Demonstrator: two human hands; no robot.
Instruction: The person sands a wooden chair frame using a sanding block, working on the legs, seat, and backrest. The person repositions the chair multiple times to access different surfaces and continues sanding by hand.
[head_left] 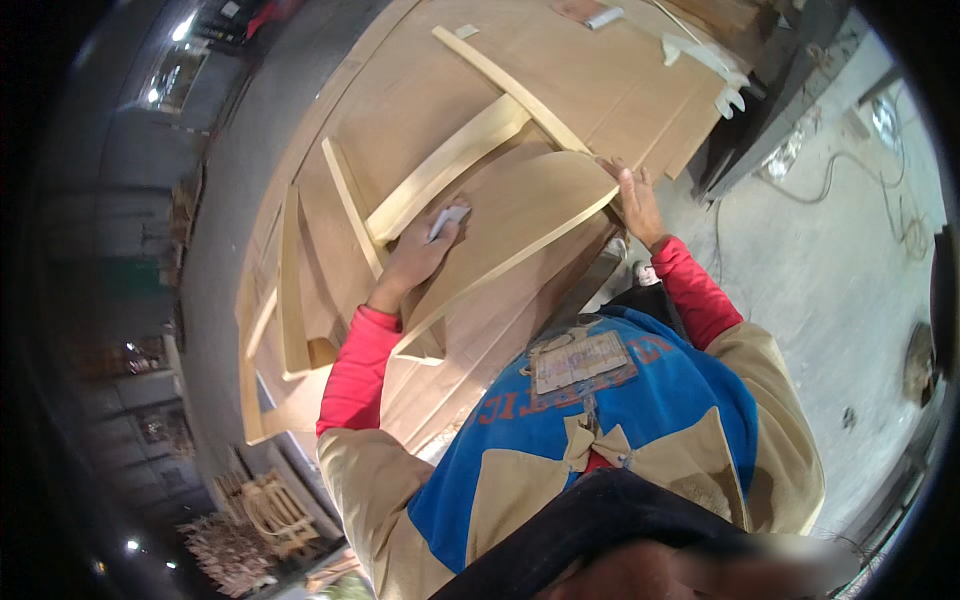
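Note:
A pale wooden chair frame [452, 168] with a broad, curved-edged panel [520, 208] lies on its side before me. My left hand [418, 252] presses on the panel's left part, its fingers closed round a folded pale grey piece of sandpaper [448, 221]. At the panel's right corner, my right hand [638, 203] grips the edge with the thumb on top; some of its fingers are hidden behind the wood. Another pale wooden frame part [290, 285] rests to the left of my left hand.
Brown cardboard [615, 85] covers the worktable beneath the wood. A brown sheet with a white roll [604, 17] lies at its far edge. A grey machine-like beam [790, 110] stands at the right, with a cable [830, 180] on the floor. Stacked wooden parts [270, 515] stand at lower left.

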